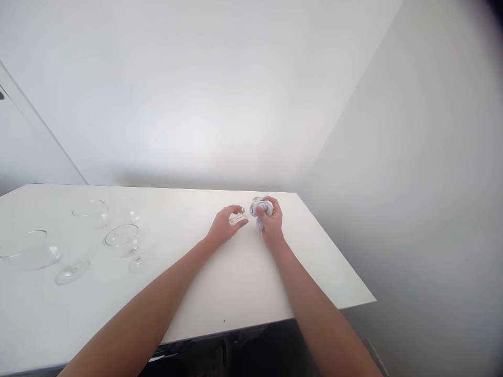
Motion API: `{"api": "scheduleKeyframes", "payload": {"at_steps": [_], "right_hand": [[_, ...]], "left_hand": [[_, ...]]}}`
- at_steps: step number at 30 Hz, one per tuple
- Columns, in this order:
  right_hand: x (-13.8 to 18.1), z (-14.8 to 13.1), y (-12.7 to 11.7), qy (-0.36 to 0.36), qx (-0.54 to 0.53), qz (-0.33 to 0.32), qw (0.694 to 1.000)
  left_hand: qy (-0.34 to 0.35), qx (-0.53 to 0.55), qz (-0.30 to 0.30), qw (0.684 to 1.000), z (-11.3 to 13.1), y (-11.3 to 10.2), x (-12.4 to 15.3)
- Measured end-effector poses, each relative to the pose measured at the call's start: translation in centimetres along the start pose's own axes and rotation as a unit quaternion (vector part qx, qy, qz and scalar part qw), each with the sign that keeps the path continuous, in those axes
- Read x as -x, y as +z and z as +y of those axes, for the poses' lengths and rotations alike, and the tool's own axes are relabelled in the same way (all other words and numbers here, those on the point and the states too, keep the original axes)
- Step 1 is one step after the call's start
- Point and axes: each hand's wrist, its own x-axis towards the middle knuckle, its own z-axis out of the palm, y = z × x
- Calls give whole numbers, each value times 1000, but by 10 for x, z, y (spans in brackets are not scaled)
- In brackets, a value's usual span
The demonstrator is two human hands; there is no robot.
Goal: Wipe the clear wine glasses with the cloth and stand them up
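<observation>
My left hand (227, 225) is curled, thumb and fingers on either side of a clear wine glass (237, 215) over the white table. Only parts of that glass stand out against the white, so its exact outline is hard to follow. Close beside it on the right, my right hand (274, 220) is closed on a bunched pale grey-white cloth (261, 208). Part of the cloth hangs below the thumb. The cloth is right up against the glass; whether some of it goes inside cannot be made out.
Several clear stemmed glasses stand on the left of the white table (188, 209), among them a near one (73, 271) and one with a round rim (121, 235). A white wall (220, 104) rises behind, and a grey wall (432, 183) is at the right.
</observation>
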Motion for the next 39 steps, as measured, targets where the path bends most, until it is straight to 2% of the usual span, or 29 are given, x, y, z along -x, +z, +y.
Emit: {"api": "scheduleKeyframes", "payload": {"at_steps": [2, 3, 7, 12, 14, 16, 19, 21, 23, 26, 29, 32, 34, 35, 36, 37, 39], "right_hand": [[1, -3, 2, 1, -25, -6, 1000], [1, -3, 3, 7, -33, -2, 999], [-4, 4, -3, 47, -50, 47, 997], [-13, 18, -16, 90, -52, 189, 976], [-12, 17, -16, 97, -60, 198, 974], [-9, 11, -10, 97, -81, 146, 981], [-3, 0, 1, 127, -102, -9, 987], [0, -7, 7, 135, -94, -90, 982], [2, -10, 9, 121, -88, -116, 982], [4, -9, 7, 103, -74, -118, 985], [7, -3, -2, 127, -57, -151, 979], [12, 4, -12, 174, -71, -209, 960], [15, 5, -13, 174, -95, -244, 949], [15, 4, -11, 161, -109, -252, 948], [16, 3, -7, 143, -121, -249, 950], [15, 1, -2, 127, -126, -231, 956], [15, -2, 9, 110, -108, -156, 976]], "left_hand": [[-29, -26, -77, 996, 1, 4, 0], [-43, -36, -90, 994, 1, 5, 1], [-66, -8, -60, 996, 4, 7, 2], [-94, 67, -6, 993, 5, 2, 4], [-83, 99, 8, 992, 6, 1, 5], [-63, 116, -3, 991, 8, 0, 6], [-69, 147, -17, 987, 8, 1, 5], [-88, 193, -12, 977, 7, 2, 4], [-99, 246, -35, 964, 6, 3, 4], [-108, 303, -117, 940, 9, 5, 5], [-131, 340, -176, 915, 16, 3, 8], [-187, 385, -242, 871, 22, -3, 9], [-214, 410, -294, 837, 24, -6, 10], [-212, 412, -306, 831, 24, -6, 10], [-202, 406, -303, 838, 24, -5, 10], [-188, 387, -281, 858, 24, -2, 10], [-143, 308, -188, 922, 22, 5, 11]]}}
